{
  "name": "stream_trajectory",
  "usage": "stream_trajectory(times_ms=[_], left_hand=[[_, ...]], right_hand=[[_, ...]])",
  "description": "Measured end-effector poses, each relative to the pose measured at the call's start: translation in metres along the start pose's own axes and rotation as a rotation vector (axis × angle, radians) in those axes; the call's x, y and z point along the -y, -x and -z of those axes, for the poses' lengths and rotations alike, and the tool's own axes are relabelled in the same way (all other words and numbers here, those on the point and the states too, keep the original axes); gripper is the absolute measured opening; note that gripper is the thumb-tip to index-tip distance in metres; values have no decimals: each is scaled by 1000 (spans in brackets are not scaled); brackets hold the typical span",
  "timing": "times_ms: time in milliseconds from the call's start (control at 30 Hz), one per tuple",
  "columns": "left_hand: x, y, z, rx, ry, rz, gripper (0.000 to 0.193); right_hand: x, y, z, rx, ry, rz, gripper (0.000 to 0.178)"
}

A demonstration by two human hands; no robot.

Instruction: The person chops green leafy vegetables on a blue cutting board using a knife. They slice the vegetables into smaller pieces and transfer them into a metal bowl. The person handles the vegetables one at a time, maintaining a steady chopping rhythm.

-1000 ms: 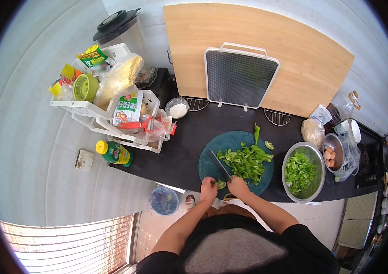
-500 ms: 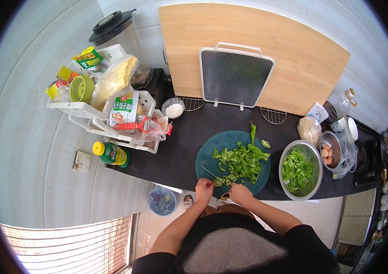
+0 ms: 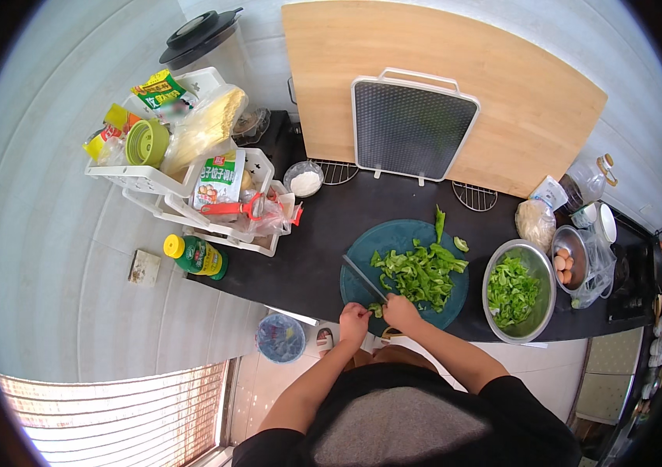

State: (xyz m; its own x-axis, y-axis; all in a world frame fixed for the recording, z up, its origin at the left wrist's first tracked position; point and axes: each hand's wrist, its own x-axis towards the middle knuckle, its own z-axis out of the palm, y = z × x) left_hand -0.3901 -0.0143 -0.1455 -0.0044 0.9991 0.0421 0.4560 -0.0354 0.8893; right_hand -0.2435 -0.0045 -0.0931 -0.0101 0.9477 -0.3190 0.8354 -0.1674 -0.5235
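Note:
My right hand (image 3: 402,313) grips a kitchen knife (image 3: 363,278), its blade pointing up and left over a round dark-green cutting board (image 3: 356,253). At the board's near edge my left hand (image 3: 355,321) is closed, fingertips pinched on a small piece of green pepper (image 3: 376,310) beside the knife's handle end. Chopped green pepper (image 3: 422,272) lies heaped on the middle and right of the board. A longer pepper strip (image 3: 440,224) and a pepper stub (image 3: 461,244) lie at its far right edge. The left fingertips are small and partly hidden.
Right of the board stands a steel bowl (image 3: 549,311) of cut greens, with a smaller bowl (image 3: 579,247) of eggs behind it. White baskets (image 3: 152,180) of packets and a green bottle (image 3: 205,259) are at left. A wooden board (image 3: 518,93) leans behind. A bin (image 3: 280,339) stands below.
My right hand has lifted and turned the knife, so its broad blade now shows farther up the board. My left hand stays by the near edge. The whole view has shifted slightly.

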Motion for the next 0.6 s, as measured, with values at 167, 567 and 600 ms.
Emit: stream_trajectory(times_ms=[167, 567, 600], left_hand=[[-7, -2, 1, 17, -47, -15, 12], [-12, -5, -7, 85, -105, -35, 12], [-13, -5, -6, 92, -120, -19, 12]], right_hand=[[-1, 31, 35, -23, -16, -26, 20], [-12, 42, 32, 128, 59, -55, 18], [-12, 42, 32, 115, 55, -47, 18]])
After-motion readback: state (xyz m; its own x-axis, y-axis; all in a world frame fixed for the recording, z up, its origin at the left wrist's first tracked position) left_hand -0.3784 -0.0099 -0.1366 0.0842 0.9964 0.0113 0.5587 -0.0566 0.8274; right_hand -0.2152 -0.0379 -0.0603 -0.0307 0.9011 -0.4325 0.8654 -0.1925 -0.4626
